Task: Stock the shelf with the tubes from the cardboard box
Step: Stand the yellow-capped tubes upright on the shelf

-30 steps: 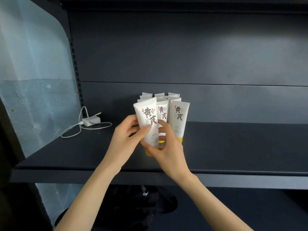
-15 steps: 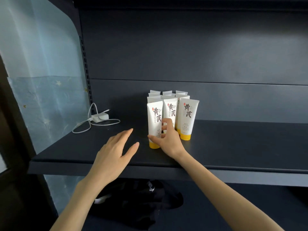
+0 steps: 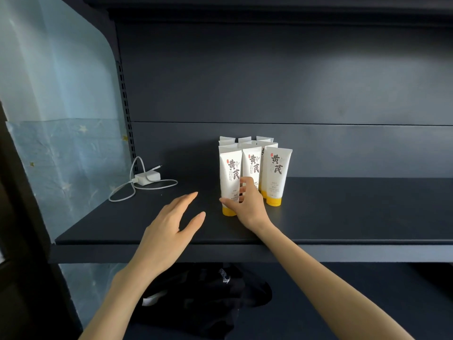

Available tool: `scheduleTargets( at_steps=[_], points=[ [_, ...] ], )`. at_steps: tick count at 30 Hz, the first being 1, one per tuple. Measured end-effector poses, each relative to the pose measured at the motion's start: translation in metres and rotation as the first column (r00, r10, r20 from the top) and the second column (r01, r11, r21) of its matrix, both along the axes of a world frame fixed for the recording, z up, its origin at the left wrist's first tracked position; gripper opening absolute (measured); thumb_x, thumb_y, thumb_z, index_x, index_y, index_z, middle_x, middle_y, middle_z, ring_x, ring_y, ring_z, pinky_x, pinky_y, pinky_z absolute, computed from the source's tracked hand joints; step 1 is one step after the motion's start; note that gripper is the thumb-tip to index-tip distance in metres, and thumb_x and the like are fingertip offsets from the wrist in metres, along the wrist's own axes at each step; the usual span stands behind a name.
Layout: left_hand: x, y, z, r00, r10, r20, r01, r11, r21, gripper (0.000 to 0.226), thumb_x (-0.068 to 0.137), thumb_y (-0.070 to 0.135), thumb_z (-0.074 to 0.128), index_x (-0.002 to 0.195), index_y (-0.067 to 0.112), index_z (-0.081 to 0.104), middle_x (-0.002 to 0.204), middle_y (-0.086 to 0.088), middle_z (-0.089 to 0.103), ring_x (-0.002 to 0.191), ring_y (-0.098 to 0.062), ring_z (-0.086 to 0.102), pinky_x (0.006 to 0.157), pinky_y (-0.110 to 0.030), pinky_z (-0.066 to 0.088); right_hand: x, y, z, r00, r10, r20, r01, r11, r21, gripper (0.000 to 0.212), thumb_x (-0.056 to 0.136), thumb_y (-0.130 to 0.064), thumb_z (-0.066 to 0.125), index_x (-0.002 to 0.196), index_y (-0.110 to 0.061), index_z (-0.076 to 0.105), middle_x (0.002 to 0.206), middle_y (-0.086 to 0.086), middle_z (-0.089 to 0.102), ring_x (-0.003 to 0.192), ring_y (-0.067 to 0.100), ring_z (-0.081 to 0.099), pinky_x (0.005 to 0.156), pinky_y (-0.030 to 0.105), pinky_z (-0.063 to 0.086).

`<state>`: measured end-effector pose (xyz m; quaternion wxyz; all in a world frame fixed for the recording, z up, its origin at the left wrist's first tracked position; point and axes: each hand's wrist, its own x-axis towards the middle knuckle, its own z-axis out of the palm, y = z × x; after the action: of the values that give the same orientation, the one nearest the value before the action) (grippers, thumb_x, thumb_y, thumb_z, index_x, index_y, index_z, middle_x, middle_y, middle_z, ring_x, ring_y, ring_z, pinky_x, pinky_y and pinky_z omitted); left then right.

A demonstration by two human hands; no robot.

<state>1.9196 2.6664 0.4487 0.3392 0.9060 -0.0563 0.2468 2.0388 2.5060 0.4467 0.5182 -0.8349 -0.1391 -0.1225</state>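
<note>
Head view hides much of your stock: among the tubes (image 3: pixel 255 153) only the flat crimped tops of the rear ones show, and your right hand (image 3: pixel 247 204) covers the middle tube (image 3: pixel 252 163) low down. The glossy white bodies stand on yellow caps (image 3: pixel 273 201) on the matte dark shelf (image 3: pixel 343 212). Your right thumb and curled fingers grasp the front-left tube (image 3: pixel 230 177) near its base. Your left hand (image 3: pixel 169 227) hovers palm-down left of the group, its fingers straight and released. A white charger (image 3: pixel 147 177) with a looped cable (image 3: pixel 122 192) lies farther left, and the black bundle (image 3: pixel 208 298) below is hard to make out.
</note>
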Motion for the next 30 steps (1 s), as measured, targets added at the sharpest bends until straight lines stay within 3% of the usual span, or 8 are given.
scheduleTargets(
  at_steps=[4,13,16,19,22,25,27,30],
  points=[
    [-0.001,0.003,-0.003,0.999,-0.051,0.001,0.051,0.999,-0.013,0.053,0.091,0.050,0.043,0.142,0.038,0.034,0.143,0.024,0.037,0.131,0.002,0.034,0.101,-0.030,0.037,-0.003,0.003,0.004,1.000,-0.003,-0.017,0.003,1.000,-0.004,0.065,0.081,-0.023,0.074,0.132,-0.015,0.035,0.132,0.006,0.050,0.117,0.022,0.052,0.089,0.030,0.047],
    [-0.009,0.003,-0.008,0.993,-0.114,-0.032,0.115,0.993,0.020,0.054,0.092,0.050,0.043,0.143,0.038,0.032,0.145,0.023,0.035,0.133,0.001,0.033,0.103,-0.032,0.035,-0.013,0.005,0.005,0.996,-0.069,-0.049,0.069,0.998,-0.004,0.063,0.082,-0.028,0.072,0.132,-0.014,0.036,0.130,0.008,0.052,0.116,0.023,0.054,0.092,0.035,0.051],
    [-0.013,0.002,-0.008,0.991,-0.123,-0.062,0.126,0.991,0.054,0.056,0.092,0.051,0.042,0.144,0.037,0.029,0.147,0.022,0.032,0.135,-0.001,0.030,0.105,-0.033,0.033,-0.026,-0.008,0.005,0.993,-0.111,-0.029,0.111,0.994,-0.010,0.059,0.087,-0.039,0.065,0.133,-0.015,0.036,0.125,0.005,0.053,0.109,0.019,0.055,0.093,0.039,0.049],
    [-0.017,-0.005,-0.006,0.993,-0.097,-0.070,0.105,0.988,0.115,0.057,0.093,0.049,0.041,0.146,0.033,0.026,0.150,0.017,0.029,0.137,-0.005,0.026,0.105,-0.033,0.031,-0.046,-0.033,0.005,0.982,-0.183,0.051,0.188,0.974,-0.123,0.048,0.092,-0.046,0.052,0.129,-0.018,0.040,0.124,-0.001,0.053,0.105,0.017,0.055,0.089,0.043,0.048],
    [-0.021,-0.021,-0.003,0.996,-0.053,-0.068,0.066,0.979,0.194,0.059,0.094,0.049,0.039,0.148,0.028,0.026,0.152,0.012,0.029,0.138,-0.011,0.026,0.104,-0.034,0.033,-0.070,-0.071,0.005,0.955,-0.217,0.205,0.282,0.880,-0.382,0.051,0.095,-0.051,0.041,0.134,-0.019,0.037,0.132,0.000,0.046,0.115,0.021,0.048,0.082,0.039,0.046],
    [-0.022,-0.047,0.000,0.999,-0.020,-0.027,0.027,0.954,0.298,0.062,0.093,0.054,0.036,0.148,0.025,0.026,0.152,0.010,0.029,0.137,-0.016,0.029,0.103,-0.035,0.034,-0.093,-0.114,0.001,0.946,-0.188,0.264,0.319,0.681,-0.659,0.066,0.095,-0.057,0.033,0.146,-0.017,0.023,0.146,0.003,0.032,0.131,0.026,0.035,0.100,0.043,0.039],
    [-0.025,-0.069,0.001,1.000,-0.008,-0.009,0.010,0.938,0.348,0.065,0.092,0.057,0.035,0.148,0.025,0.025,0.153,0.009,0.027,0.137,-0.018,0.028,0.105,-0.035,0.032,-0.111,-0.145,-0.003,0.943,-0.210,0.257,0.332,0.596,-0.731,0.070,0.095,-0.059,0.029,0.149,-0.016,0.015,0.152,0.003,0.023,0.139,0.025,0.025,0.110,0.046,0.028],
    [-0.038,-0.102,-0.003,1.000,0.009,-0.012,-0.004,0.927,0.375,0.067,0.092,0.056,0.036,0.149,0.022,0.026,0.155,0.005,0.025,0.139,-0.019,0.025,0.109,-0.036,0.026,-0.145,-0.193,-0.007,0.931,-0.252,0.266,0.363,0.546,-0.755,0.069,0.096,-0.057,0.026,0.151,-0.019,0.010,0.156,0.000,0.017,0.143,0.021,0.015,0.116,0.046,0.018]
  ],
)
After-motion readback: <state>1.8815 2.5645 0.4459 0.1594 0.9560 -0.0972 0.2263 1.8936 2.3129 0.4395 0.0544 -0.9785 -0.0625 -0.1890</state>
